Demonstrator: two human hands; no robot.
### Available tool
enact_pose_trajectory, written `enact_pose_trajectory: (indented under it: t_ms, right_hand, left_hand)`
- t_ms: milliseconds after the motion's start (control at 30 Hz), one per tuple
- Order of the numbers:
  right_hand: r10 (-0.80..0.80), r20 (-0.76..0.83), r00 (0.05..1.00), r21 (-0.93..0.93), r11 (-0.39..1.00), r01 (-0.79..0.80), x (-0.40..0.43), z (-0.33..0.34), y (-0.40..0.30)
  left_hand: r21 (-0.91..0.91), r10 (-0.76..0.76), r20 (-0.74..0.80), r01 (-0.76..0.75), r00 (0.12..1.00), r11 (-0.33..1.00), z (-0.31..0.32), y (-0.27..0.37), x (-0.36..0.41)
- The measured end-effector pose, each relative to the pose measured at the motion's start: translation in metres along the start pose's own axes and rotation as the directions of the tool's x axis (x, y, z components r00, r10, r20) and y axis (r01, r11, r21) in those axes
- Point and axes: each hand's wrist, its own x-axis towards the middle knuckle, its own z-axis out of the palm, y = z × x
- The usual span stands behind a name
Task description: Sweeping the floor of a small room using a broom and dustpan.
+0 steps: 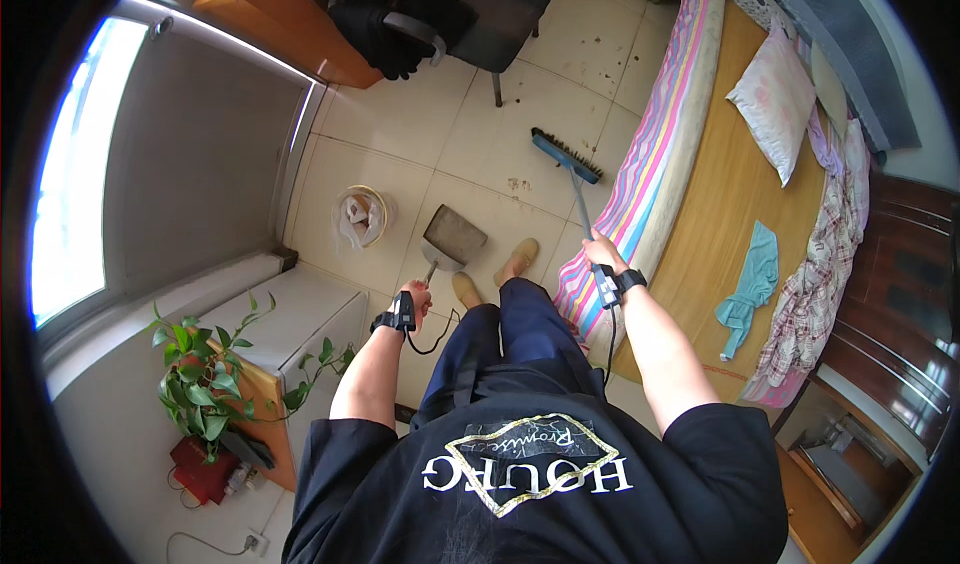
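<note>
My right hand (604, 252) grips the grey handle of a broom. The blue broom head (564, 156), with dark bristles, is over the tiled floor beside the bed. My left hand (417, 294) is closed around the handle of a dustpan (455, 237). The pan lies in front of my feet, its surface greyish brown and dusty. Small dark bits of debris (519, 184) lie on the floor between the dustpan and the broom head. More specks (598, 40) are scattered farther off, near the chair. Each wrist wears a black strap with a cabled device.
A waste bin (364, 217) with a plastic liner stands left of the dustpan. The bed (697, 211) with a striped sheet runs along the right. A black chair (501, 16) and a wooden desk (292, 31) are ahead. At left, a potted plant (202, 380) trails beside a white cabinet (281, 324).
</note>
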Motion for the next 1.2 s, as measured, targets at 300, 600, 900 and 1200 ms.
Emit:
enact_pose_trajectory:
  t_ms: [300,600,900,1200]
  right_hand:
    - [0.051,0.097,0.994,-0.436,0.9,-0.003,-0.088,0.042,-0.001]
    - [0.117,0.018,0.993,0.053,0.992,-0.118,-0.113,0.055,0.027]
    - [0.225,0.261,0.939,0.201,0.939,-0.281,-0.084,0.115,0.053]
    - [0.179,0.483,0.857,0.178,0.938,-0.296,-0.134,0.107,0.014]
  left_hand:
    - [0.197,0.04,-0.066,-0.026,0.997,0.98,-0.01,-0.033,0.029]
    - [0.236,0.054,0.015,-0.056,0.998,0.97,-0.026,-0.038,0.033]
    - [0.471,0.158,-0.08,-0.103,0.984,0.876,-0.007,-0.004,0.024]
    - [0.594,0.233,-0.063,-0.151,0.97,0.79,-0.021,-0.046,0.074]
